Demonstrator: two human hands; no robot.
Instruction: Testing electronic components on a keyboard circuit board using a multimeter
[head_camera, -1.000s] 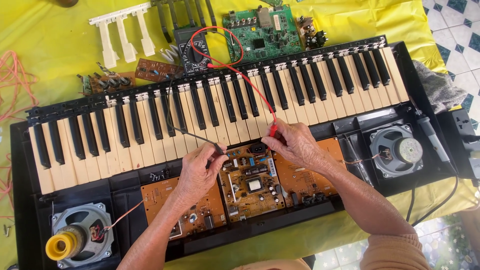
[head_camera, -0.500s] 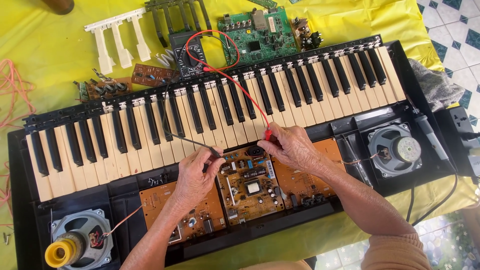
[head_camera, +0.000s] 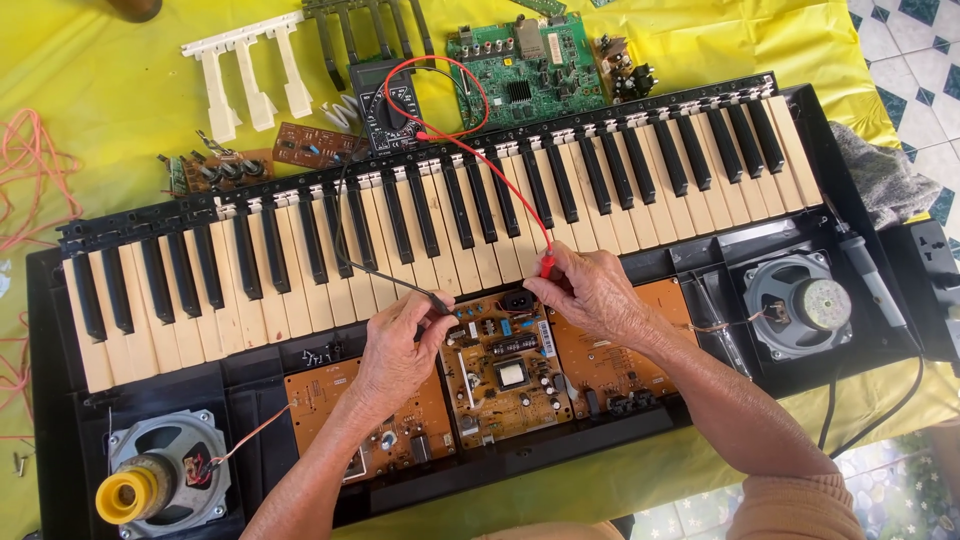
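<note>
Inside, the open keyboard case (head_camera: 45, 400) holds three brown circuit boards in a row and two round speakers, one at each end. Left hand (head_camera: 395, 355) pinches the black probe (head_camera: 400, 285), its long axis slanting up-left across the white keys, tip down-right at the middle board (head_camera: 505, 370). Right hand (head_camera: 590, 295) is closed on the red probe (head_camera: 547, 265), upright, tip down at that board's top edge. Hands sit near, not touching.
</note>
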